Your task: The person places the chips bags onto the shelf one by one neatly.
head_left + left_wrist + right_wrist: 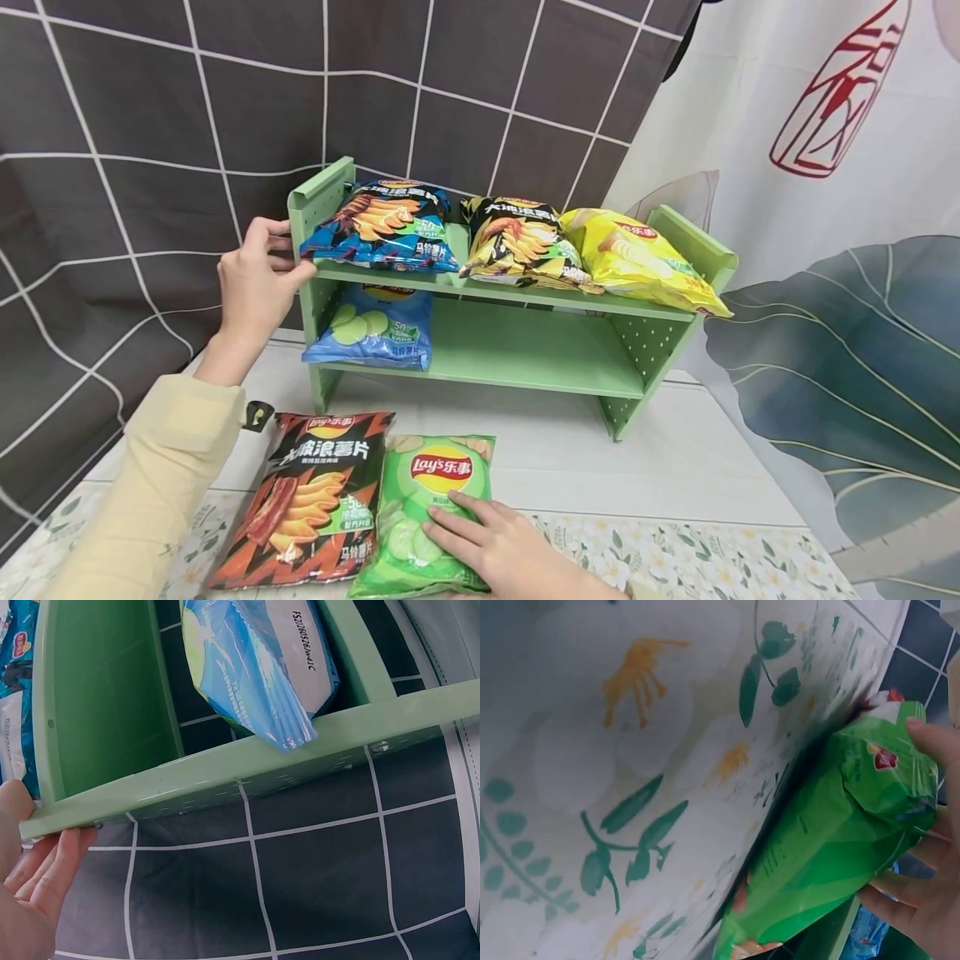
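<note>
My left hand [258, 275] grips the left side panel of a green two-tier shelf [480, 379], its thumb at the front edge and its fingers on the outer side. In the left wrist view the left hand [34, 877] is at the panel's edge. My right hand [502, 542] rests on a green bag of potato chips [431, 558] lying on the table, fingers extended across its front. The right wrist view shows the right hand's fingers and thumb spread over this bag [840, 825]. Left of it lies a black-and-red chip bag [255, 492], its edge close to the green one.
On the upper tier sit a dark blue chip bag [382, 229], a black-and-yellow one [517, 242] and a yellow one [645, 258]. A light blue chip bag [367, 329] stands at the lower tier's left end. A floral cloth [697, 550] covers the table's front.
</note>
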A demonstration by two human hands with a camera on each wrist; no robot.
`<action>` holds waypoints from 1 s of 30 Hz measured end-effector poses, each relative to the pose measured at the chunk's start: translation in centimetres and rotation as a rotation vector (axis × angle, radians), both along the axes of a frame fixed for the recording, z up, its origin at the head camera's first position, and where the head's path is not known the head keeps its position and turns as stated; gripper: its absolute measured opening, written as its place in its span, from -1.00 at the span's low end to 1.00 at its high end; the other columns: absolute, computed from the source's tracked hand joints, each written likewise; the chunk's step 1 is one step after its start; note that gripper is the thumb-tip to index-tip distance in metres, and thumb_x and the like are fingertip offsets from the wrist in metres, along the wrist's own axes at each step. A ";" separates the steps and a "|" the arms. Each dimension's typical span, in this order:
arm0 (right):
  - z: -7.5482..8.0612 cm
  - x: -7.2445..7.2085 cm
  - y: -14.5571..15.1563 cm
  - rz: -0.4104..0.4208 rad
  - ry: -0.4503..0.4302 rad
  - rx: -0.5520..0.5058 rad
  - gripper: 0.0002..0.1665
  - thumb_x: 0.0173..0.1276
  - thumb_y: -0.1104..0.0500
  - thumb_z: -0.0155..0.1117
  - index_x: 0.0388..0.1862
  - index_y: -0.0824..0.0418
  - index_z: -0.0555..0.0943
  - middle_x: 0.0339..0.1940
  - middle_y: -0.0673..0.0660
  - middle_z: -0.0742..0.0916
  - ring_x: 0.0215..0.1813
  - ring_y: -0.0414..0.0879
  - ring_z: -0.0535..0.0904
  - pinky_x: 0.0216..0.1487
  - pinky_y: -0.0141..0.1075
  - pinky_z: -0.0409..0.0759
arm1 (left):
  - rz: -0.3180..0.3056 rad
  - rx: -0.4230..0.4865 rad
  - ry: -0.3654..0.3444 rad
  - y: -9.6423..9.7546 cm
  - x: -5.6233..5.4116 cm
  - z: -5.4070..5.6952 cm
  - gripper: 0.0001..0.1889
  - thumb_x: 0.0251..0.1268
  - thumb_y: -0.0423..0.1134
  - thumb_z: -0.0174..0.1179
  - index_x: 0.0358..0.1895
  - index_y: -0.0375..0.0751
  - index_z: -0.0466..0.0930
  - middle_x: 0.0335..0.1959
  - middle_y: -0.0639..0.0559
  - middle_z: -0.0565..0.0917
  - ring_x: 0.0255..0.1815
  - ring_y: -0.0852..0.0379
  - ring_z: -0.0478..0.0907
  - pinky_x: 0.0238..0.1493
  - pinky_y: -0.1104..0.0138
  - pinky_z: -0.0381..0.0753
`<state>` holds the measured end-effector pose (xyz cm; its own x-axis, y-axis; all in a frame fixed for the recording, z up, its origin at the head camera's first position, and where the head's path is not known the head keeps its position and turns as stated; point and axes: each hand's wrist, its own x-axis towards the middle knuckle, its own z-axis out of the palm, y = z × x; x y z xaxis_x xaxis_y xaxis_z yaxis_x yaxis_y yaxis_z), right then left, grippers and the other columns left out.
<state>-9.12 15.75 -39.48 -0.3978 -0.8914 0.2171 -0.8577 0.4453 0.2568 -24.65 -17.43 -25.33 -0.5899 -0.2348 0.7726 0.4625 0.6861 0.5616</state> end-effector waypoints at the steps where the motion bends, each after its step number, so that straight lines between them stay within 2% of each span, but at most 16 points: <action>1: -0.1 0.0 0.0 0.007 0.013 -0.004 -0.18 0.34 -0.37 -0.01 0.43 0.06 0.33 0.37 0.01 0.52 0.34 0.03 0.48 0.08 -0.18 0.60 | -0.001 -0.001 -0.001 0.0 0.0 0.0 -0.60 0.11 -0.35 0.32 0.02 -0.40 0.48 -0.09 -0.29 0.72 -0.26 -0.21 0.72 -0.32 0.88 0.19; 9: -1.0 0.2 -0.2 0.039 0.133 -0.020 -0.20 0.38 -0.36 -0.07 0.38 0.12 0.38 0.33 0.05 0.55 0.31 0.05 0.51 0.04 -0.19 0.62 | 0.001 -0.001 -0.007 0.0 0.0 0.0 -0.60 0.12 -0.35 0.31 0.02 -0.40 0.48 -0.09 -0.29 0.72 -0.26 -0.21 0.72 -0.32 0.88 0.19; 13: -1.2 0.3 -0.2 0.051 0.171 -0.035 -0.25 0.36 -0.30 0.03 0.36 0.13 0.42 0.31 0.05 0.58 0.29 0.06 0.52 0.05 -0.20 0.61 | 0.000 0.001 -0.008 0.0 0.0 0.0 -0.60 0.12 -0.35 0.31 0.02 -0.39 0.48 -0.09 -0.28 0.72 -0.26 -0.20 0.72 -0.32 0.88 0.19; 20: -1.0 0.2 -0.3 0.050 0.175 -0.027 -0.22 0.26 -0.26 0.21 0.33 0.14 0.44 0.28 0.06 0.60 0.28 0.06 0.54 0.08 -0.22 0.60 | -0.002 0.000 -0.020 -0.1 0.1 0.0 -0.60 0.12 -0.35 0.31 0.02 -0.39 0.47 -0.08 -0.29 0.71 -0.24 -0.21 0.72 -0.33 0.87 0.19; 25: -0.8 -0.1 -0.3 0.075 0.206 -0.096 -0.25 0.13 -0.14 0.37 0.26 0.17 0.51 0.19 0.07 0.66 0.21 0.03 0.60 0.04 -0.25 0.62 | -0.005 0.000 -0.023 0.0 0.1 0.0 -0.60 0.12 -0.36 0.31 0.03 -0.39 0.47 -0.08 -0.29 0.71 -0.24 -0.21 0.72 -0.34 0.87 0.20; 27: -0.6 -0.2 -0.3 0.091 0.208 -0.136 -0.35 0.20 -0.05 0.32 0.24 0.19 0.52 0.16 0.10 0.68 0.19 0.04 0.62 0.03 -0.25 0.63 | -0.004 0.001 -0.022 0.0 0.1 0.0 -0.60 0.12 -0.36 0.31 0.03 -0.39 0.47 -0.08 -0.29 0.71 -0.24 -0.21 0.72 -0.34 0.87 0.20; 30: -0.3 -0.2 0.0 0.101 0.198 -0.173 -0.53 0.43 0.08 0.01 0.24 0.24 0.51 0.16 0.15 0.67 0.19 0.06 0.62 0.05 -0.23 0.62 | -0.002 0.001 -0.019 0.0 0.1 0.0 -0.60 0.12 -0.37 0.31 0.03 -0.40 0.47 -0.08 -0.30 0.71 -0.25 -0.21 0.72 -0.33 0.88 0.19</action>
<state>-9.34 15.72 -39.83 -0.2438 -0.8672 0.4341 -0.8405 0.4122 0.3515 -24.56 -17.41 -25.29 -0.6052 -0.2345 0.7608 0.4529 0.6845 0.5713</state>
